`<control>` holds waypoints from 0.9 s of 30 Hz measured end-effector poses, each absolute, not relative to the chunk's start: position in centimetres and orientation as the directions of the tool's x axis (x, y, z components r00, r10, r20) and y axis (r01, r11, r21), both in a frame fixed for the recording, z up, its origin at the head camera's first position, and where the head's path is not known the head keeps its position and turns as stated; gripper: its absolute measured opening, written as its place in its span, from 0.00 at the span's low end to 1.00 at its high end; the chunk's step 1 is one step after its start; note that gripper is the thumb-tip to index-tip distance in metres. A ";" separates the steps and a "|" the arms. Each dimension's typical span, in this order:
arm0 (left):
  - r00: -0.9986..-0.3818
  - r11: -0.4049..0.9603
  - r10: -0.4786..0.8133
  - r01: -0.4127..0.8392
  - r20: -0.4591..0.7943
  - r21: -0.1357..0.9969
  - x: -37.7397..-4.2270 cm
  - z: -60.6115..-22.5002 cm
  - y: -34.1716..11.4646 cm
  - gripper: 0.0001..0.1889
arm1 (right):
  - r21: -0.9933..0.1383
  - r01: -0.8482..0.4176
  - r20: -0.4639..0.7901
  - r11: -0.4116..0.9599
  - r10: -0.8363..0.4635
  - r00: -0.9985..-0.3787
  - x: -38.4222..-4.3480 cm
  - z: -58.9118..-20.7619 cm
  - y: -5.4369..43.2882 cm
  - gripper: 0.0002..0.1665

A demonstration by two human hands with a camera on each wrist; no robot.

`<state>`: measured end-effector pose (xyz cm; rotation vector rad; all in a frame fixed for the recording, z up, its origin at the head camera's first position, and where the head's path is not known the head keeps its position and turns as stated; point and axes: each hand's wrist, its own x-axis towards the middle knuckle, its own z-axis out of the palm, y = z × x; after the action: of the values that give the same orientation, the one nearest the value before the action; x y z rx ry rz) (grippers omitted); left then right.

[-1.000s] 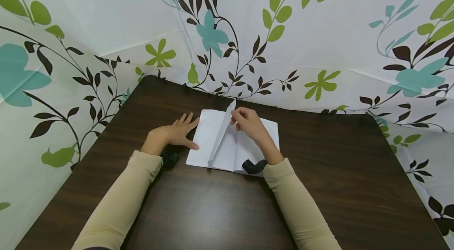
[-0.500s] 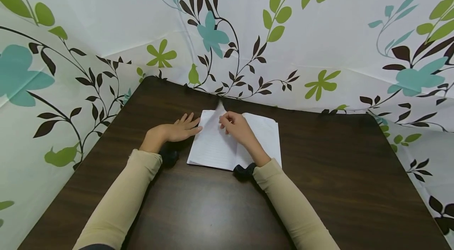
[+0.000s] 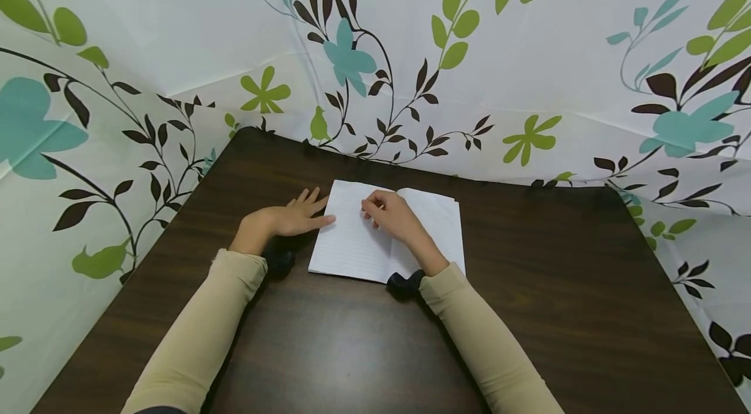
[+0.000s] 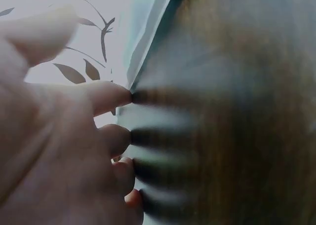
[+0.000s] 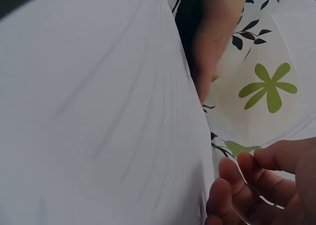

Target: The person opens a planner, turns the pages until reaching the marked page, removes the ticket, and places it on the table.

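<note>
An open lined notebook point(image 3: 352, 241) lies on the dark table, its pages flat in the head view. My left hand point(image 3: 291, 219) rests at its left side with fingers spread, the thumb over the left page's edge. In the left wrist view the fingers point(image 4: 111, 97) reach down to the table surface. Above the left page, close to the centre fold, is my right hand point(image 3: 394, 215). Its fingers point(image 5: 229, 178) are curled in the right wrist view and the thumb meets the index fingertip, with no page visible between them. The right forearm partly covers the right page.
The dark wooden table point(image 3: 557, 283) extends around the notebook. A white cloth point(image 3: 399, 42) with leaf and flower prints hangs behind the table and along its sides. Black straps with small devices point(image 3: 405, 285) sit at both wrists.
A raised page has been turned from the middle over to the left and now lies flat. My right hand moved left with it and let it go; the left thumb shifted up the page edge.
</note>
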<state>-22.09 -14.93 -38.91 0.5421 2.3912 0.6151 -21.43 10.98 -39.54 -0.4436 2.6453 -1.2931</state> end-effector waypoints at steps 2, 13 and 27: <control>-0.731 0.817 0.515 0.260 -0.448 0.514 -22.1 -38.8 -14.8 0.48 | -0.786 -0.196 -0.019 0.586 -0.339 -0.941 -21.5 -39.3 11.2 0.16; -0.722 0.809 0.524 0.255 -0.452 0.530 -21.6 -38.7 -14.8 0.55 | -0.773 -0.163 -0.109 0.613 -0.382 -0.918 -22.7 -38.4 15.2 0.14; -0.724 0.806 0.527 0.261 -0.445 0.531 -21.6 -39.0 -14.9 0.56 | -0.575 -0.103 -0.248 0.812 -0.293 -0.924 -23.3 -36.6 21.7 0.24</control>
<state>-21.58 -14.90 -39.02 0.5800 2.3931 0.5880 -23.29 21.73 -36.61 -0.3005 2.6713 -0.8210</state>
